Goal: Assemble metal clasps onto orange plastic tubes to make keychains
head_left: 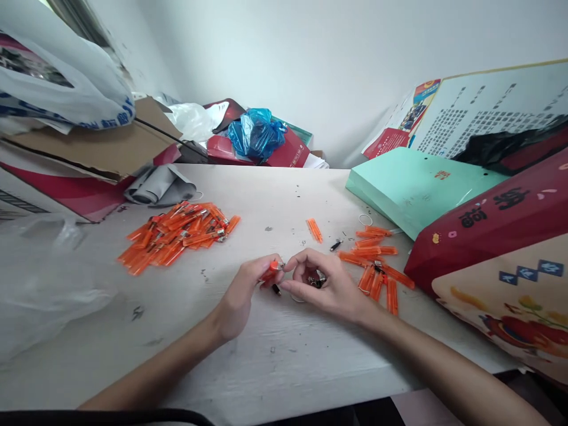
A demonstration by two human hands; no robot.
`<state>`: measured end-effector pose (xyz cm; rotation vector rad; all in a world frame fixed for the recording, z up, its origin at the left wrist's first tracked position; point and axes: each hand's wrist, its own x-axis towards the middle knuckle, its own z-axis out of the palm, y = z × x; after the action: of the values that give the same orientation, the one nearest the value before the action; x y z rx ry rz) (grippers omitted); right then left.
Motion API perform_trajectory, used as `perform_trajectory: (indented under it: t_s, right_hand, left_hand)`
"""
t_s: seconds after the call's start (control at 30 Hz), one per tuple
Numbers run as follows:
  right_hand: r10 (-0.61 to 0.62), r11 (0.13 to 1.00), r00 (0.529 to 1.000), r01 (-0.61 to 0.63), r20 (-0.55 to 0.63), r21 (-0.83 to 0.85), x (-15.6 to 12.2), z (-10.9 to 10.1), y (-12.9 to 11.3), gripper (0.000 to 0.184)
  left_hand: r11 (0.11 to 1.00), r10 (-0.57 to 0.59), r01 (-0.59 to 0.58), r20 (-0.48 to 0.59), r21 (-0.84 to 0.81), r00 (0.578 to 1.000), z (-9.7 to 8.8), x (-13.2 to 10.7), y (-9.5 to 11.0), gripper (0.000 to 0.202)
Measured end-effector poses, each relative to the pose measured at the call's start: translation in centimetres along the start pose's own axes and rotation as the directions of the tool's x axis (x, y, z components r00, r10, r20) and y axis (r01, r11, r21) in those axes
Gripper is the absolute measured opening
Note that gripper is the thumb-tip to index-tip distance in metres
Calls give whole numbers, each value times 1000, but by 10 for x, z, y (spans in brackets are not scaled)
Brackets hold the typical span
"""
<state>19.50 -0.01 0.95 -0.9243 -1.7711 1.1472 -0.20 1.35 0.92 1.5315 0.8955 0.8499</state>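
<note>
My left hand [239, 293] is closed around an orange cigarette lighter [274, 267], its metal top pointing right. Thumb and forefinger of my right hand [335, 284] come together at that top; whatever they pinch is too small to make out. Small dark and metal lighter parts [316, 280] show behind the curled right fingers. Below the held lighter sits a small black piece [276, 289]. A large pile of orange lighters [177, 234] lies to the left. On the right are scattered orange lighter bodies [375, 260], and a single body [314, 230] lies beyond my hands.
The white table [266, 367] has small dark bits on it. A cardboard box [89, 148] and plastic bags stand at the left. A blue bag [257, 135] sits at the back. A mint-green box [412, 177] and a red gift bag [497, 236] border the right side.
</note>
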Motion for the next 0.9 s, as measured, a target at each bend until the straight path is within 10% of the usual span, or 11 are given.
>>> perform_trajectory:
  t_s: [0.37, 0.6, 0.8, 0.9]
  right_hand:
    - [-101, 967, 988, 68, -120, -247, 6, -9, 11, 17]
    - [-246, 741, 938, 20, -243, -672, 19, -51, 34, 15]
    - [14, 639, 998, -62, -69, -767, 20, -65, 54, 31]
    - [33, 635, 998, -62, -54, -770, 19, -63, 53, 27]
  left_hand:
    - [968, -112, 106, -13, -228, 994, -3, 6, 3, 42]
    - [952, -164, 151, -28, -266, 986, -3, 7, -3, 46]
    - [996, -35, 18, -185, -92, 982, -22, 13, 6, 29]
    - [972, 131, -44, -382, 229, 915, -51, 19, 13, 29]
